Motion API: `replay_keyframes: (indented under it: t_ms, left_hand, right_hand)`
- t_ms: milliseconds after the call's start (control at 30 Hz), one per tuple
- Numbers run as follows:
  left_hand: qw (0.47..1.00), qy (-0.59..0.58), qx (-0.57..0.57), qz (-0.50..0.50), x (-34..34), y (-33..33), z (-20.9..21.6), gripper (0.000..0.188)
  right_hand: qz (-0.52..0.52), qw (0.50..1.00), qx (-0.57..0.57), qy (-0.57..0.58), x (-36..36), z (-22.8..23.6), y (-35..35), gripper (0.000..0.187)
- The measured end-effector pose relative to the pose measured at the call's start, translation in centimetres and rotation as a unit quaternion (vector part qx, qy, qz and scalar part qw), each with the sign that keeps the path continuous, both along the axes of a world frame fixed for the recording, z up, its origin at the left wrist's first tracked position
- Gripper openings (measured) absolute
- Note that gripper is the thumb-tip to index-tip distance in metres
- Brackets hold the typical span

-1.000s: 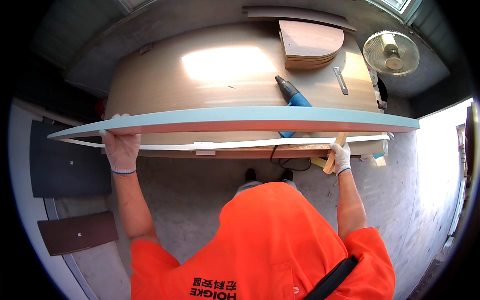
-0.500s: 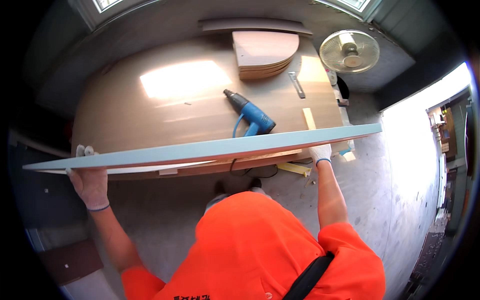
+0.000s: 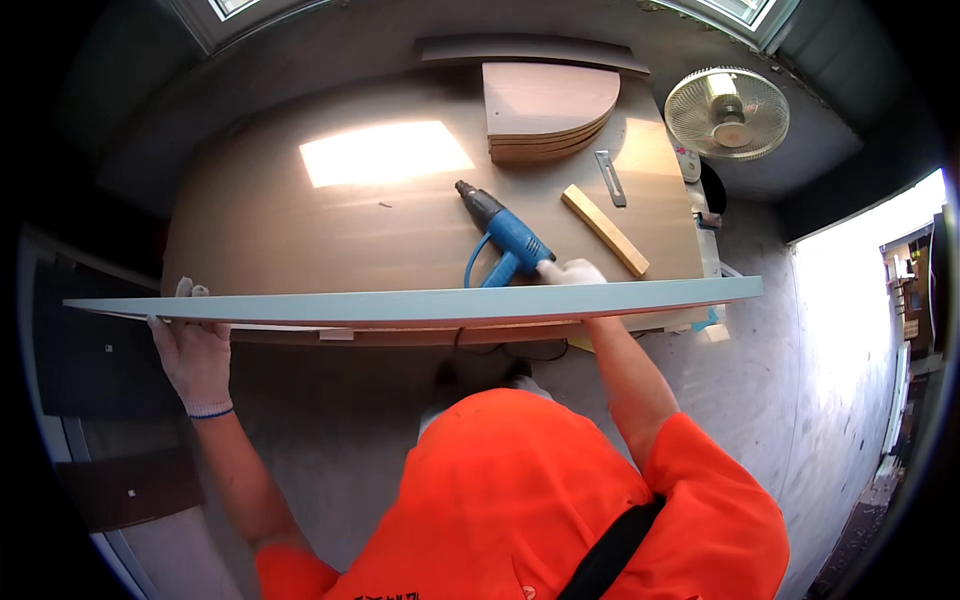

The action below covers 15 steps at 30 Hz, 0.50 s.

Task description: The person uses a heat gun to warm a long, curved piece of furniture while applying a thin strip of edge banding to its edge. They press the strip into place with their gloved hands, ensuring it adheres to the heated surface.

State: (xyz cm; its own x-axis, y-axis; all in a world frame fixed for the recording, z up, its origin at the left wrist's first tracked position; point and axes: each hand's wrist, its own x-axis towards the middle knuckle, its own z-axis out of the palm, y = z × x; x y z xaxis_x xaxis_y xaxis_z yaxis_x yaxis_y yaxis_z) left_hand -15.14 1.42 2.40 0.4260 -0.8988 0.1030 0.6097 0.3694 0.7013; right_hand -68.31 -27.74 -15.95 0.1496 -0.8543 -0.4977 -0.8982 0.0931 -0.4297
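Two gloved hands, left hand [image 3: 195, 350] fingers gripping long board [image 3: 420, 303] end, right hand [image 3: 572, 272] now reaching over it, touching blue heat gun [image 3: 505, 240], grip unclear.

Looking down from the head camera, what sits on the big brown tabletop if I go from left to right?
Sunlit patch → blue heat gun → stack of half-round wooden boards → pale wooden strip → flat metal scraper → round fan just past the table's right end.
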Motion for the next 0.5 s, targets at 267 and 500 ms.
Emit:
replay_keyframes:
  t_ms: [267, 500]
  left_hand:
    - [0.999, -0.030, 0.032, -0.009, -3.2, -0.7, 0.8, 0.080]
    - [0.974, -0.201, 0.080, -0.062, -9.1, -2.7, -3.5, 0.061]
  right_hand:
    - [-0.112, 0.952, 0.075, -0.275, 7.2, -15.3, 0.5, 0.060]
    - [0.049, 0.974, -0.221, -0.023, 8.9, -6.0, 3.3, 0.046]
